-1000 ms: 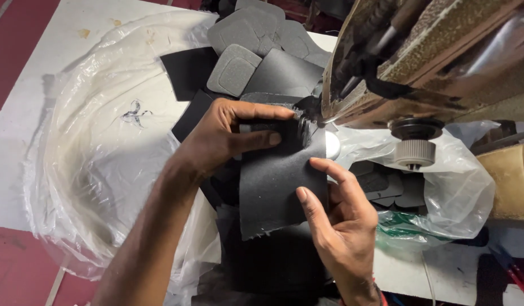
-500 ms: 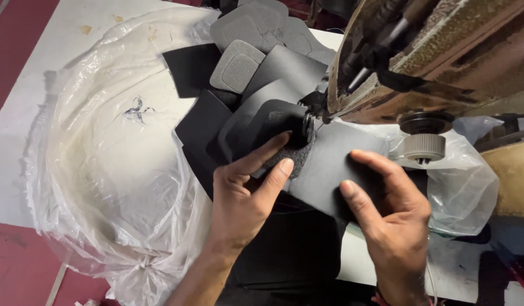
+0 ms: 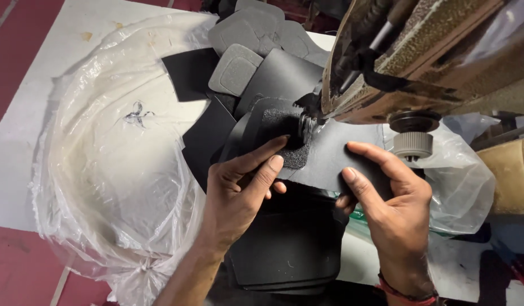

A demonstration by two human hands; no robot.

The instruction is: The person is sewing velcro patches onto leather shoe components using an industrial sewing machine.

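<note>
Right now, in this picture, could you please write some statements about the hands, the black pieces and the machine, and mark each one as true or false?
1. The left hand presses its fingers on a black textured pad beside the sewing machine head. True.
2. The right hand hangs free and touches nothing. False: it holds the flat black sheet piece by its edge.
3. Grey cushioned pads lie behind the black pieces. True.
4. The clear plastic bag lies to the right of the machine. False: it lies spread out on the left.
5. The right wrist carries a red band. True.
</note>
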